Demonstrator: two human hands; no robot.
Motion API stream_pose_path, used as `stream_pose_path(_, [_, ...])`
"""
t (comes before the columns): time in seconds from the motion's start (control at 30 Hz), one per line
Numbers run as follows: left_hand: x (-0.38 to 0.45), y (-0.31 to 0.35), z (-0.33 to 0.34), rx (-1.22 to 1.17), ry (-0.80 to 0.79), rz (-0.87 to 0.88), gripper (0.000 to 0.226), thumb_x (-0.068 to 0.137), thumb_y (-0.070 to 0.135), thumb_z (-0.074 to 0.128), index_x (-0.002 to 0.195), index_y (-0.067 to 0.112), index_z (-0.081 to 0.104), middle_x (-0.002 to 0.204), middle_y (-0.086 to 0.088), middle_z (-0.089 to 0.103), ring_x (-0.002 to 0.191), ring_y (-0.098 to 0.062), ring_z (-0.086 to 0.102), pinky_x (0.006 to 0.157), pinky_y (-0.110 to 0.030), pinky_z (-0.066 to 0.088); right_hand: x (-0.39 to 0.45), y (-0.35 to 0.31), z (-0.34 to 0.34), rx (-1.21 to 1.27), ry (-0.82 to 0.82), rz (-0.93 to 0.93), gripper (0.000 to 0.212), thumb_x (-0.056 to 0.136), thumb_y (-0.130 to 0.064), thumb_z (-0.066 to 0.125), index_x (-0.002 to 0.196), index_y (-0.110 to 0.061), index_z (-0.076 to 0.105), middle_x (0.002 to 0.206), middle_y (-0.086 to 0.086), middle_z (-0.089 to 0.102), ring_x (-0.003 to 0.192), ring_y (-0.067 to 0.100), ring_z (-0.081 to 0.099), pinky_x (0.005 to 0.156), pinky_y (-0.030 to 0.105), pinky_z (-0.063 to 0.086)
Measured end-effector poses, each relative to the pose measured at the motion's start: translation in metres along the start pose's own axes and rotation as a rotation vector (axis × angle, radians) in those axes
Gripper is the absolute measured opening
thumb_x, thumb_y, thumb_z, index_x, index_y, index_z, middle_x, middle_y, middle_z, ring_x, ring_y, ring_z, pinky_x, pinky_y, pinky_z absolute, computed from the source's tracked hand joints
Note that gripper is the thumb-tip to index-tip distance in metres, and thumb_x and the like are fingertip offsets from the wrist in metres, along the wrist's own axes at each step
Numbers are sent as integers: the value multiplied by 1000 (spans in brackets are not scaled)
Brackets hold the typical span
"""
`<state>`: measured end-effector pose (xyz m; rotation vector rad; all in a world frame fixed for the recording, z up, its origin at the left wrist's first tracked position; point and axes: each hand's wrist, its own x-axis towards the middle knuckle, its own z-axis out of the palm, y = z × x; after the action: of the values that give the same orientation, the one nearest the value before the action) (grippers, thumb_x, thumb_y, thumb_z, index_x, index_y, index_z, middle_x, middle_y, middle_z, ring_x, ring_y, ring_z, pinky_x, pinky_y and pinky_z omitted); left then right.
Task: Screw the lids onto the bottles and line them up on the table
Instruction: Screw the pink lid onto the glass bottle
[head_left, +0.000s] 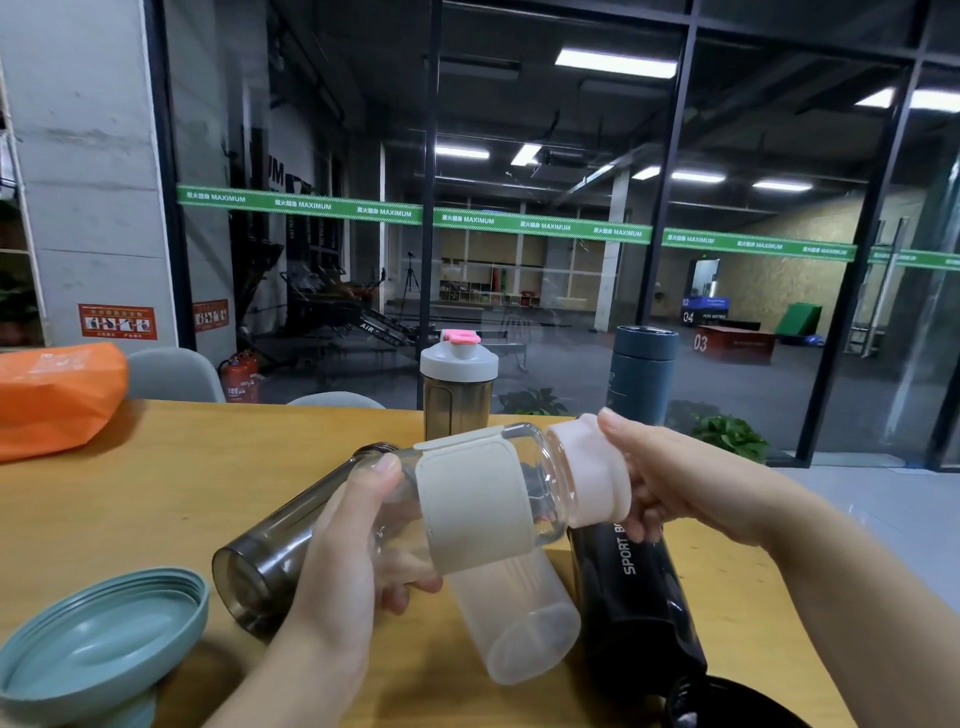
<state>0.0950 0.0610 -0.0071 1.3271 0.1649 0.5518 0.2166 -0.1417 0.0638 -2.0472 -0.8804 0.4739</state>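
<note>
Here, the left hand (343, 540) grips a clear bottle (467, 499) held sideways above the wooden table (156, 499); the right hand (670, 483) closes round its pink lid (589, 473). Bare tabletop lies left.

Wooden table (171, 483): smoky bottle (291, 540), black sport bottle (634, 597), frosted bottle (519, 623) lying; shaker (457, 387), blue flask (641, 371) upright; orange bag (57, 400)

"SPORT B" is printed in white on the black bottle (636, 587) at lower right of the frame. "MAXIMUM" is repeated along the green strip (519, 223) across the middle. "03" is marked on the red box (735, 347) at right, "04" beside it.
</note>
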Motion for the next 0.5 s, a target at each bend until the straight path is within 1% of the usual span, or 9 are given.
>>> stream_pose_path(0.03, [0,0,0,4,1,0,45,71,55,44,88,23,71,80,-1,71,45,-23,54,46,-26,27,0,0,1,-18,-2,22,65,72,-73,32,79,-16,63,55,-2,61,54,16,53,58,26,44])
stream_pose_path(0.07, [1,-1,0,8,3,0,47,71,56,44,92,22,70,83,-3,71,46,-23,54,46,-26,27,0,1,1,-18,-5,30,67,70,-74,32,82,-16,63,58,-2,63,57,16,55,60,27,45])
stream_pose_path(0.13, [2,-2,-1,10,13,2,51,71,57,45,97,21,69,90,-6,71,47,-24,55,46,-26,28,1,4,-1,25,-1,-1,65,75,-77,44,113,-25,57,82,-3,70,70,16,65,68,29,52])
stream_pose_path(0.17, [2,-2,-2,6,22,6,51,70,56,45,97,20,68,92,-7,70,47,-25,55,46,-26,28,2,6,-2,48,-8,-32,66,74,-72,57,127,-34,46,100,-3,69,82,15,69,75,30,54])
stream_pose_path(0.2, [3,-3,-2,2,32,9,51,70,56,45,98,20,67,94,-8,70,46,-26,55,45,-26,28,2,7,-3,66,-24,-65,74,69,-60,69,133,-44,35,116,-3,63,95,15,68,83,32,54])
stream_pose_path(0.27, [3,-3,-3,-2,45,15,52,70,56,45,100,20,67,93,-7,69,46,-26,56,45,-26,28,2,9,-6,95,-87,-139,92,62,-35,79,134,-56,25,135,-2,51,113,18,62,97,40,49])
stream_pose_path(0.37, [4,-4,-3,-1,51,19,54,70,55,44,102,18,67,81,-4,69,44,-24,54,44,-25,28,1,7,-6,133,-118,-239,88,63,-18,78,126,-60,34,142,-5,43,124,17,53,104,46,44])
stream_pose_path(0.43, [3,-3,-2,-7,51,15,53,70,54,43,101,18,68,71,-2,68,44,-24,53,44,-24,28,1,6,-6,130,-111,-271,78,64,-17,76,121,-57,43,139,-3,45,123,19,53,103,49,44])
stream_pose_path(0.5, [3,-1,-2,-13,49,18,53,70,53,43,101,18,67,69,-1,67,43,-24,52,43,-24,27,1,6,-7,121,-94,-274,72,64,-18,76,120,-51,48,135,0,48,120,22,55,101,49,45])
